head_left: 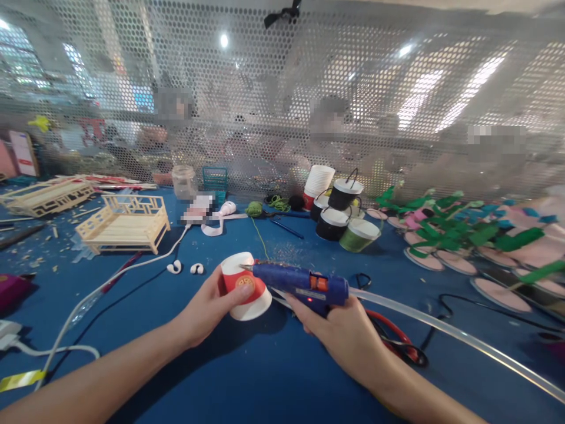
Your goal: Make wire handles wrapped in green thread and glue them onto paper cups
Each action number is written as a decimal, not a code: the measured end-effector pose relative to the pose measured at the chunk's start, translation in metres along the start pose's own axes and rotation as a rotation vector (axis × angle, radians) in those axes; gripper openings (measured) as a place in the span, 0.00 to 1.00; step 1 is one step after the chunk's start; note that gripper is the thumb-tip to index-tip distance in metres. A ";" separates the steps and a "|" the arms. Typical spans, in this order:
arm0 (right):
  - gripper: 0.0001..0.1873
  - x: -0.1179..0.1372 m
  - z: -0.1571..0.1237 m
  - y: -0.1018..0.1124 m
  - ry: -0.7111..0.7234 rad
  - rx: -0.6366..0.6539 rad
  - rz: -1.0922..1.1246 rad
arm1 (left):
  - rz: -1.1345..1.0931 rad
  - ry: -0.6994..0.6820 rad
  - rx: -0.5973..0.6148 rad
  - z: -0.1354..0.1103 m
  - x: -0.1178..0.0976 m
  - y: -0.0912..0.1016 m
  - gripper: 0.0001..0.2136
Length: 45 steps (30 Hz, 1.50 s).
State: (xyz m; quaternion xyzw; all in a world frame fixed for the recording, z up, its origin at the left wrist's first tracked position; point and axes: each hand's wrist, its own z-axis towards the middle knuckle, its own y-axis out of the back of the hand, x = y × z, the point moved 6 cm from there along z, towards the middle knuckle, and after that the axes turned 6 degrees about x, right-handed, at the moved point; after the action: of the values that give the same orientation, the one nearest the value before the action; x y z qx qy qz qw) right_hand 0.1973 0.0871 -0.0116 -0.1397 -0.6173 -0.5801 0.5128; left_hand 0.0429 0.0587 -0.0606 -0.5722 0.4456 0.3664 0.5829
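Note:
My left hand (214, 303) is wrapped round a red and white paper cup (256, 303), which lies tilted on its side with a round gold emblem under my thumb. In my right hand (342, 330) is a blue hot glue gun (286, 275), gripped by its handle. A small red light glows on its body, and the nozzle points left at the cup's white band, touching it or very close. From the gun's back a long clear glue stick (441, 324) runs out to the right. Green yarn (260, 235) trails from a small ball behind the cup.
Yarn-wrapped cups (333, 224) and stacked paper cups (318, 179) stand behind. A miniature wooden bed (126, 227) sits left, near a white cable (132, 262) and earbuds (175, 267). Green crafts on round bases (501, 294) crowd the right. A perforated metal screen (265, 88) closes the back.

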 end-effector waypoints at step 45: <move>0.14 -0.053 0.042 0.042 -0.250 -0.003 0.196 | 0.147 -0.032 -0.088 0.003 -0.007 0.009 0.23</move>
State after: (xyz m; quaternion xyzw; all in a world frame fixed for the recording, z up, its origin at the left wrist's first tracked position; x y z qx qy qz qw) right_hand 0.2323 0.1579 -0.0212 -0.2713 -0.6588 -0.5062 0.4859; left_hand 0.0328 0.0629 -0.0574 -0.5572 0.4606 0.4365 0.5356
